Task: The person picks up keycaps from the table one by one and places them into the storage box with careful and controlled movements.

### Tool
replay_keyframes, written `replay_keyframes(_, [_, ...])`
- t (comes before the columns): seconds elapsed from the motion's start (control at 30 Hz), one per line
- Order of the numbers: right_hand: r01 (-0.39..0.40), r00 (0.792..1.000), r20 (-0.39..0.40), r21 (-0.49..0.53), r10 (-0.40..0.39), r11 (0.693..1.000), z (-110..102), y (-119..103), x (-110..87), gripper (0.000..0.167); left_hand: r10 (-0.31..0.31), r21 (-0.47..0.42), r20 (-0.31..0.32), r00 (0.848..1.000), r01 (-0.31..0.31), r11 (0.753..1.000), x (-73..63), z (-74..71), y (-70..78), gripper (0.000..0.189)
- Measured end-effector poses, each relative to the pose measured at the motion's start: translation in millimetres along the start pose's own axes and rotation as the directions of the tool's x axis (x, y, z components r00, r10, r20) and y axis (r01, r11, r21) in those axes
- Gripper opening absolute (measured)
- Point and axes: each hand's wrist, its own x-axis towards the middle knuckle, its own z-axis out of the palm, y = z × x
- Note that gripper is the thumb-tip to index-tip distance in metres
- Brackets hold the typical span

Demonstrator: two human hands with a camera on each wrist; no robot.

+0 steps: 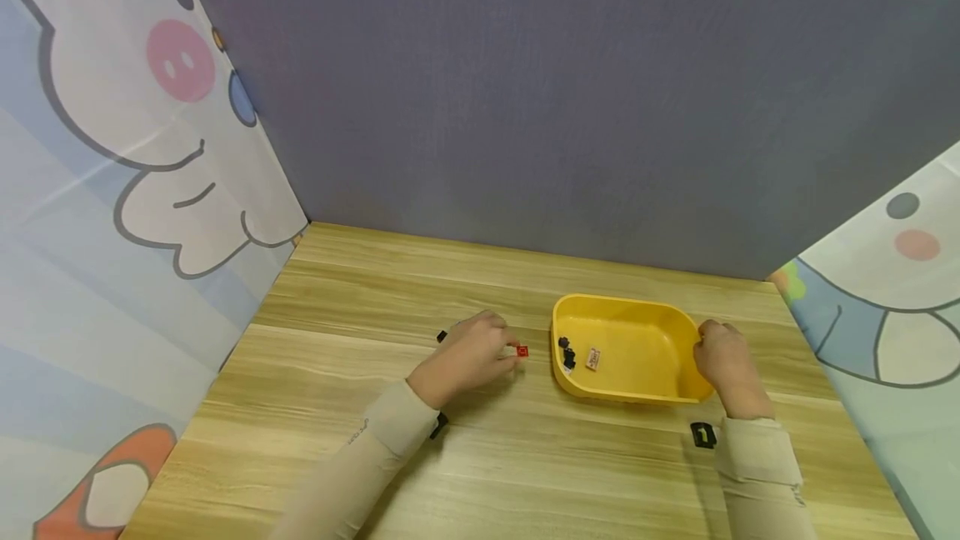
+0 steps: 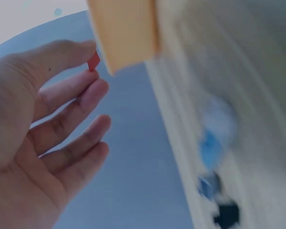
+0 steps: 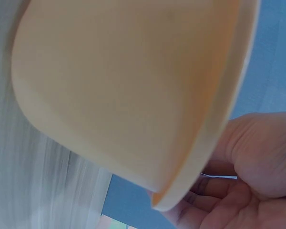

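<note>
My left hand (image 1: 474, 354) pinches a small red square piece (image 1: 522, 351) between thumb and index finger, left of a yellow plastic bin (image 1: 630, 397). In the left wrist view the red piece (image 2: 93, 62) shows at the fingertips close to the bin's wall (image 2: 126, 33), the other fingers loosely bent. At the bin's right end, my right hand (image 1: 727, 361) grips the rim, thumb and fingers on either side of it (image 3: 207, 143). Inside the bin lie several small black pieces (image 1: 569, 357) and a small pinkish printed piece (image 1: 593, 359).
Beyond the left hand a small black piece (image 1: 442, 336) lies on the wooden table (image 1: 315, 357). The left wrist view shows a blurred white-and-blue thing (image 2: 214, 133), a small blue-grey piece (image 2: 209, 185) and a black piece (image 2: 227, 214). A grey wall (image 1: 525, 107) borders the table's back.
</note>
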Motion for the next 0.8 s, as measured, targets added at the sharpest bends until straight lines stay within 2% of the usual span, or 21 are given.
replay_keyframes(0.2, [0.010,1.000,-0.012,-0.010,-0.010,1.000,-0.4,0.8,-0.1,0.023,-0.006,-0.008,0.027,1.000,0.006,1.000,33.4,-1.3,27.4,0.023])
replay_keyframes(0.4, [0.009,0.999,-0.039,-0.006,-0.010,1.000,1.6,0.8,-0.6,0.025,0.019,0.005,0.064,0.998,-0.019,1.000,59.8,8.8,50.9,0.021])
replay_keyframes(0.63, [-0.003,0.999,-0.046,0.000,0.003,1.000,2.5,0.3,-0.6,0.025,0.051,0.027,0.070,0.996,-0.053,0.998,74.2,19.4,64.4,0.024])
replay_keyframes(0.8, [-0.005,0.999,-0.036,0.001,0.005,1.000,1.0,0.6,-0.9,0.027,0.078,-0.001,0.043,0.996,-0.078,0.997,76.2,22.6,65.5,0.014])
